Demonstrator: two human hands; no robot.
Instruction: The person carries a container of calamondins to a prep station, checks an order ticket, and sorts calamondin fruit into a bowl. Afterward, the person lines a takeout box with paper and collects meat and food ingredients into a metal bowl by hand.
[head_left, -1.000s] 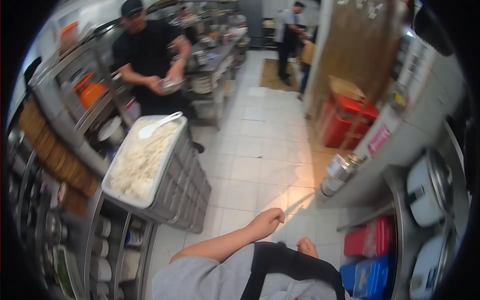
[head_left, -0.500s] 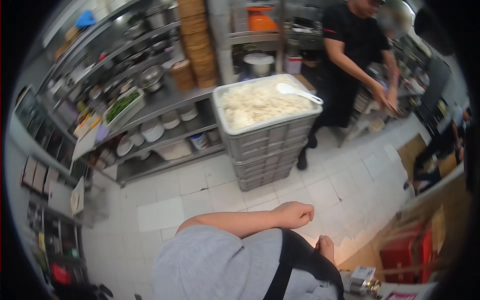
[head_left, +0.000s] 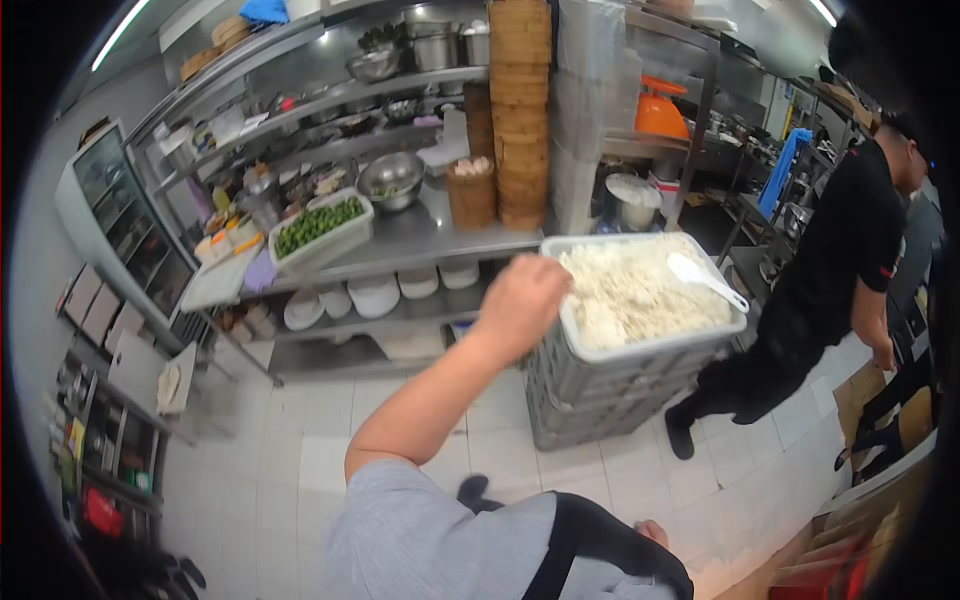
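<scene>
My left hand [head_left: 522, 305] is stretched forward, its fingers curled, at the left rim of a white tub [head_left: 622, 352] of cooked white rice [head_left: 640, 300]. Whether it touches or grips the rim cannot be made out. A white rice paddle [head_left: 705, 282] lies on the rice, its handle over the tub's right edge. The tub stands on stacked grey crates [head_left: 590, 405]. Low by my apron, my right hand [head_left: 652, 532] shows only in small part, its fingers mostly hidden behind my body.
A steel workbench [head_left: 420, 240] behind holds a tray of chopped greens [head_left: 318, 228], metal bowls [head_left: 390, 182] and tall bamboo steamers [head_left: 520, 120]. White containers [head_left: 374, 296] fill its lower shelf. A co-worker in black [head_left: 815, 265] is at the right. Tiled floor [head_left: 330, 430] lies between.
My left arm has swung up and forward from my waist to the tub's rim. The view has shifted, and the co-worker has turned away and stepped right of the crates.
</scene>
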